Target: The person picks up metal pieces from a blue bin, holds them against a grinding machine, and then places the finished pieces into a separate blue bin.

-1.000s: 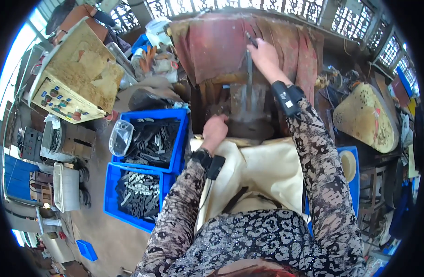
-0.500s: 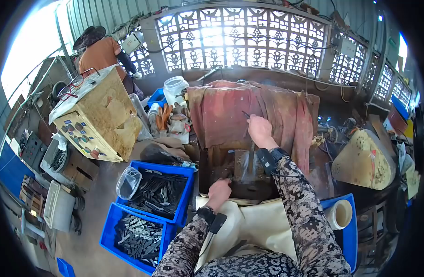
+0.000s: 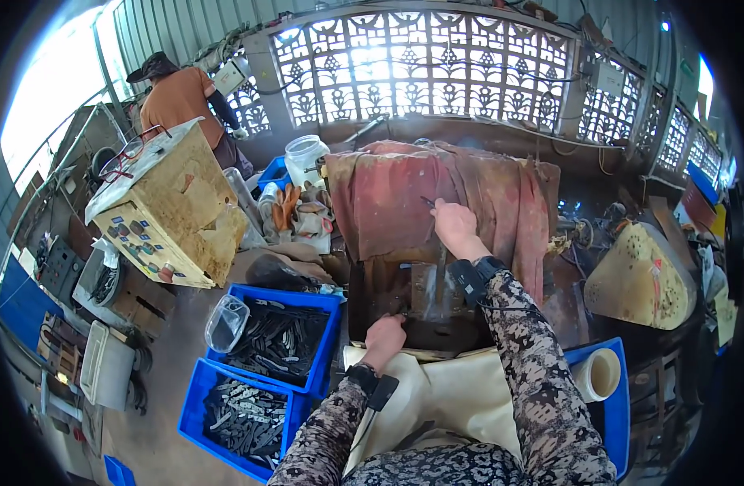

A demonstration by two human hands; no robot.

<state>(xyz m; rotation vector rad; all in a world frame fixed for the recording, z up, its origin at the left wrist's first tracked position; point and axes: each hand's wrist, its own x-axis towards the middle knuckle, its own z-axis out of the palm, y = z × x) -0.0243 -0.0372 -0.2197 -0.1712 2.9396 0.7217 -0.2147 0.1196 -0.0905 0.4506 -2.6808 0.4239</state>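
Observation:
My right hand point(image 3: 455, 227) is raised in front of the reddish cloth cover point(image 3: 388, 198) draped over the machine. Its fingers pinch a small, thin dark strip point(image 3: 427, 200), whose tip points up and to the left. Lower and to the left, my left hand point(image 3: 385, 338) is at the near left part of the machine's dark opening point(image 3: 449, 336). Its fingers are closed together; whatever they may hold is too small and dark to make out. A cream apron point(image 3: 461, 389) covers my lap below the opening.
Left of me are two blue bins, one of dark metal strips point(image 3: 279, 336), one of greyish strips point(image 3: 246, 417). Beyond stands a yellowed control box point(image 3: 181, 206). A white cup point(image 3: 599, 377) lies in a blue tray at right. A person point(image 3: 181, 109) works at far left.
Both hands keep nearly the same places. The strip in my right hand has shifted slightly to the left. At far left, the other person's head has moved a little.

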